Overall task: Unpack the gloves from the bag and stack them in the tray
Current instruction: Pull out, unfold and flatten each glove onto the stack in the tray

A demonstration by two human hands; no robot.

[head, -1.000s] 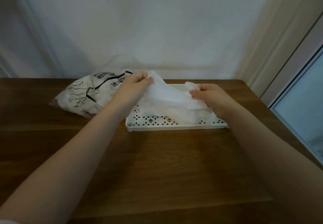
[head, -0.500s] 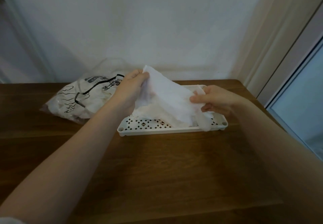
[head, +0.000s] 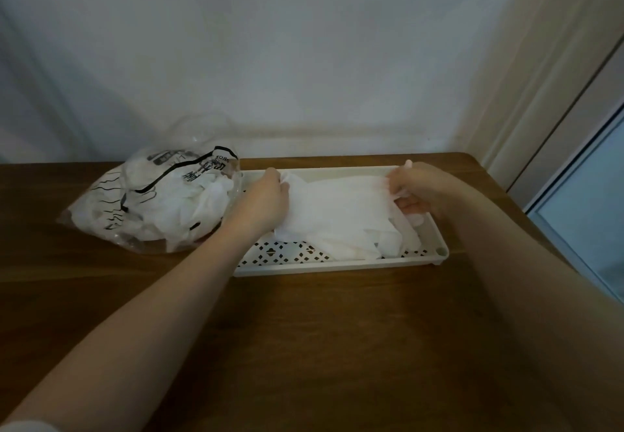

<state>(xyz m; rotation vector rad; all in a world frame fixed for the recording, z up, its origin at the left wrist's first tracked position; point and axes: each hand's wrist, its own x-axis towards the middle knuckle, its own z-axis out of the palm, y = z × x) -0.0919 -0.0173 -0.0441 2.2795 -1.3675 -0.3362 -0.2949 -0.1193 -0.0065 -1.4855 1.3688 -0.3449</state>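
Both hands are pinching one white glove [head: 341, 205] by its ends, left hand [head: 266, 200] and right hand [head: 417, 192] stretching its long axis along the tray [head: 337, 264], over the pile already there; the bag [head: 152, 202] is lying nearest the left fingers [head: 282, 180].

Thin white gloves [head: 341, 215] lie in a cream plastic tray [head: 337, 265] with a diamond-perforated floor. A clear plastic bag [head: 152, 202] carries black printed lines, on a dark brown wood-grain table [head: 320, 347].

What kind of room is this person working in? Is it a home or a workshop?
Probably a room in a home, though I can't be sure. A wooden table stands against a plain white wall, with what looks like a sliding glass door at the right. There are no machines or shop fittings in view.
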